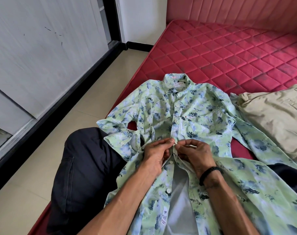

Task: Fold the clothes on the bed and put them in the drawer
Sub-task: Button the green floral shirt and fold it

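A light green shirt [161, 109] with a blue floral print lies front up on the red quilted bed [229, 53], collar pointing away from me. Its upper buttons are fastened and the lower front hangs open over my lap. My left hand [155, 154] pinches the left edge of the placket at mid-chest. My right hand [194, 152], with a black band at the wrist, pinches the right edge at the same spot. Both sets of fingertips meet at one button.
Folded beige trousers [276, 119] lie on the bed to the right of the shirt. My dark-trousered knee [86, 160] hangs over the bed's left edge above a tiled floor [34, 167]. A grey wardrobe door [42, 48] with a black base runs along the left.
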The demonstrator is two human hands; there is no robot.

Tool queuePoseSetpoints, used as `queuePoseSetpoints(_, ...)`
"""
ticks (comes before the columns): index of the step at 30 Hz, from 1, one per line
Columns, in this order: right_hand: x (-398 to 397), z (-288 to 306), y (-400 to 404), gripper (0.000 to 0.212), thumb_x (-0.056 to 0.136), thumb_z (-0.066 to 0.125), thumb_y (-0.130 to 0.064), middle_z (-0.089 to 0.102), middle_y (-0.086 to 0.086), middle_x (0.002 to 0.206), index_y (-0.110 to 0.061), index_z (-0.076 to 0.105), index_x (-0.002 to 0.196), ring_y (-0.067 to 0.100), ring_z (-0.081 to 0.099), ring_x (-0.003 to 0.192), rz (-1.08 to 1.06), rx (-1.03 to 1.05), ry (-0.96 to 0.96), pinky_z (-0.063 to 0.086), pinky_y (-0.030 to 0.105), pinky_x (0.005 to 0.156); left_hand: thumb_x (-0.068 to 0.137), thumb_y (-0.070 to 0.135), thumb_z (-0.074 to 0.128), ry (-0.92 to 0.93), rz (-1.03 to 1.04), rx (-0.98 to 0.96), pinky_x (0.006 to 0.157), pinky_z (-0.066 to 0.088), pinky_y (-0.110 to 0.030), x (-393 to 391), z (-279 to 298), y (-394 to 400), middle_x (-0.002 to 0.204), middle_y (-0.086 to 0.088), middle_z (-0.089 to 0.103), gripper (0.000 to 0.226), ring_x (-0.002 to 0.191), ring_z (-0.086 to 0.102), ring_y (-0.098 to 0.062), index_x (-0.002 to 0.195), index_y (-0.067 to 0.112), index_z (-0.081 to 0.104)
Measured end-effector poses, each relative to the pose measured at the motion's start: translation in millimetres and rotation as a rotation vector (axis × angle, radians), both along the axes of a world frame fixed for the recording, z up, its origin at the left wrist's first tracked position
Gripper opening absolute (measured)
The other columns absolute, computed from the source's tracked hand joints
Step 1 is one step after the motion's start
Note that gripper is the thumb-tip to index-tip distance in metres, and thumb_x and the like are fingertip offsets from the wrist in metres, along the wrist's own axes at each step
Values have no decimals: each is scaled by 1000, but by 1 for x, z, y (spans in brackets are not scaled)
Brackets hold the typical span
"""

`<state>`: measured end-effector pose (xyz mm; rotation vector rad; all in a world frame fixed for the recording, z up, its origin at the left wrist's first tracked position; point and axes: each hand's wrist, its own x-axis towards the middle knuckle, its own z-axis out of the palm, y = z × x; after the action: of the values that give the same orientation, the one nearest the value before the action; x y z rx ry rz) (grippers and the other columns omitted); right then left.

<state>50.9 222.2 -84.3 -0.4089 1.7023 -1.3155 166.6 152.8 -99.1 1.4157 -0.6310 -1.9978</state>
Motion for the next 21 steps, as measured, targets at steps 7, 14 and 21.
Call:
queuePoseSetpoints(7, 11, -1, 0, 6, 87, 81, -24, 73, -12, 72, -21, 77, 84, -4, 68, 68, 114, -36, 692, 53, 11, 59, 77, -1, 85, -135, 7, -299, 62, 55, -15, -1, -9, -3, 81, -7, 79, 20, 70, 75, -10, 96, 1, 79)
queuePoseSetpoints(14, -9, 7, -23, 9, 90, 66, 4, 73, 13, 75, 1, 74, 91, 21, 68, 61, -60, 56, -330, 62, 29, 63, 78, 0, 84, -30, -18, -158, 57, 52, -18, -6, -9, -14, 70, -3, 74, 15, 53, 56, -6, 84, 13, 80)
queuePoseSetpoints(21, -33, 36, -94, 4, 90, 72, -1, 68, 12, 75, 1, 72, 93, 17, 61, 57, 37, 67, 39, 55, 23, 56, 78, 1, 86, -80, -100, -390, 81, 61, -28, -29, 2, -78, 92, -10, 80, 23, 81, 75, -18, 98, 10, 80)
